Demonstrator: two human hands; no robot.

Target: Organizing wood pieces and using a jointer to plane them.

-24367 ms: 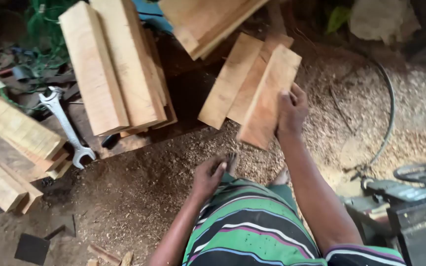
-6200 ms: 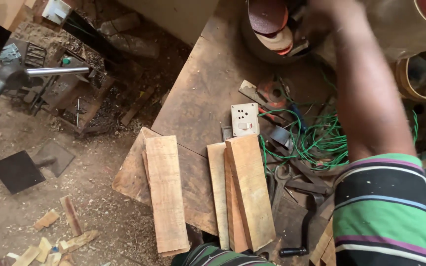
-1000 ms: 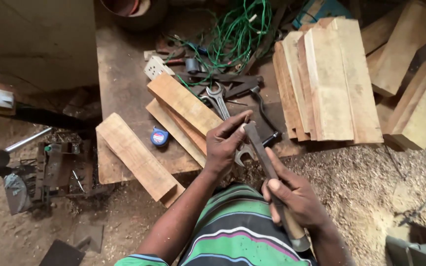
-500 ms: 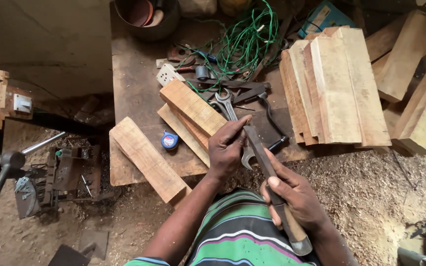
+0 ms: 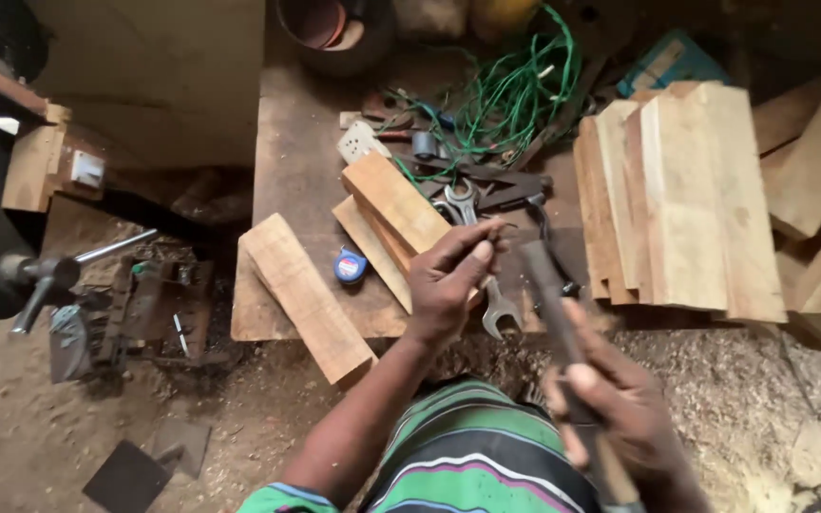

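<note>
A: We had our right hand [image 5: 610, 408] wrapped round the handle of a chisel [image 5: 548, 294], its dark blade pointing up and away from us. It looked slanted that way so the left could reach the tip.

B: And our left hand [image 5: 448, 285]?

A: Its fingertips [image 5: 482, 252] were pinched together at the blade's far end. Whether they held something small there, we could not tell; the blur hid it.

B: What lay just past them?

A: A spanner [image 5: 496, 309] lay under the left hand on the surface [image 5: 287, 161], beside two short planks [image 5: 391, 204] leaning on each other. A blue tape measure [image 5: 350, 267] sat near them, and another plank [image 5: 306, 294] overhung the edge.

B: Farther out?

A: A stack of boards [image 5: 686, 199] stood to our right, and green wire [image 5: 515, 95] was tangled at the back. Sawdust [image 5: 772, 380] covered the ground.
</note>
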